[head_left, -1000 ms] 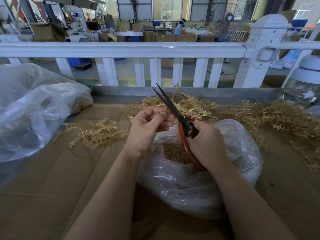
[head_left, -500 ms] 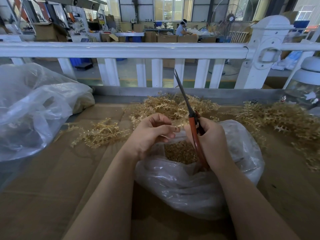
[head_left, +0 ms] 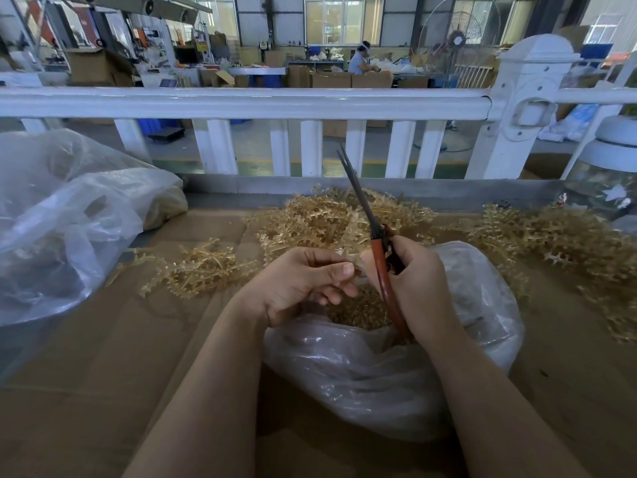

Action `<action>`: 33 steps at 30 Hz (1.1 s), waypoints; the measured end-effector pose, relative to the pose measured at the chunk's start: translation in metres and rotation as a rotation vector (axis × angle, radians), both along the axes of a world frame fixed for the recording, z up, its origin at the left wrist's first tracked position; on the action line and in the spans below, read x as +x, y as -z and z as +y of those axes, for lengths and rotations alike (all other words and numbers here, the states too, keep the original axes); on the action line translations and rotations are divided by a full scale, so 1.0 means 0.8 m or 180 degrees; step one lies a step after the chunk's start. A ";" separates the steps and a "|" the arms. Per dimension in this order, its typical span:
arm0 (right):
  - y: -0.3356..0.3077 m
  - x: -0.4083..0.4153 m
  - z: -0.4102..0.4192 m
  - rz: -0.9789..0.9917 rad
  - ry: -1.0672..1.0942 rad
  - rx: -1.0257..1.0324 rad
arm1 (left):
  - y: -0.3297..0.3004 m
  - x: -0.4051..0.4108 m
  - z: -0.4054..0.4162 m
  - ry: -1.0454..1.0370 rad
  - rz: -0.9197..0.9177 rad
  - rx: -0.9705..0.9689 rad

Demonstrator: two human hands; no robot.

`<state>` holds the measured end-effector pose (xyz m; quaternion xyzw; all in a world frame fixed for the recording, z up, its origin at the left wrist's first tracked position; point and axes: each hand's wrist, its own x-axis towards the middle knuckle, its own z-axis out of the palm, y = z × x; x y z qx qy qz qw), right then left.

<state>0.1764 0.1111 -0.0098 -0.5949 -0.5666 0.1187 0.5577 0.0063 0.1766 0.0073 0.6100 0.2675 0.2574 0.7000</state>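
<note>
Your right hand [head_left: 417, 284]: fingers curled tight round long steel scissors with orange-red handles [head_left: 382, 267]. Blades nearly closed, tips pointing up and away toward white railing [head_left: 241, 101].
Your left hand [head_left: 296, 284]: fingers curled, thumb and forefinger pinching small pale gold plastic sprig [head_left: 356, 263], just beside scissor handle; sprig mostly hidden.
Both wrists angled inward, hands above open mouth of clear plastic bag [head_left: 362, 374] on brown cardboard tabletop [head_left: 103, 374].
Small gold cut pieces [head_left: 358, 308] inside bag.
Heap of gold plastic branches [head_left: 320, 222] just behind.

The right hand [head_left: 417, 288] grips red-handled scissors [head_left: 378, 251], blades pointing up. The left hand [head_left: 303, 284] pinches a small pale piece [head_left: 356, 262] over the plastic bag [head_left: 379, 381].
</note>
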 end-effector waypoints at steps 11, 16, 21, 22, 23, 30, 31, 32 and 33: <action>0.004 0.004 0.005 -0.0012 0.0620 -0.0351 | -0.005 0.005 0.008 -0.1015 -0.2114 -0.0463; 0.005 0.003 0.004 -0.0378 0.0787 -0.0506 | -0.005 0.004 0.011 -0.1481 -0.2086 -0.0654; 0.009 0.004 0.005 -0.0772 0.0854 -0.0639 | -0.001 0.014 0.006 -0.1993 -0.1502 -0.0916; 0.009 0.004 0.005 -0.0831 0.0867 -0.0652 | 0.001 0.016 0.006 -0.2057 -0.1453 -0.0974; 0.010 0.004 0.006 -0.0873 0.0882 -0.0657 | 0.001 0.017 0.005 -0.2089 -0.1442 -0.1013; 0.013 0.006 0.008 -0.0823 0.0749 -0.0814 | 0.003 0.019 0.008 -0.1860 -0.1572 -0.0915; 0.013 0.006 0.008 -0.0827 0.0720 -0.0831 | 0.002 0.019 0.007 -0.1807 -0.1580 -0.0872; 0.013 0.006 0.007 -0.0838 0.0697 -0.0841 | 0.002 0.020 0.007 -0.1768 -0.1582 -0.0828; 0.012 0.006 0.006 -0.0858 0.0682 -0.0838 | 0.002 0.020 0.006 -0.1738 -0.1579 -0.0789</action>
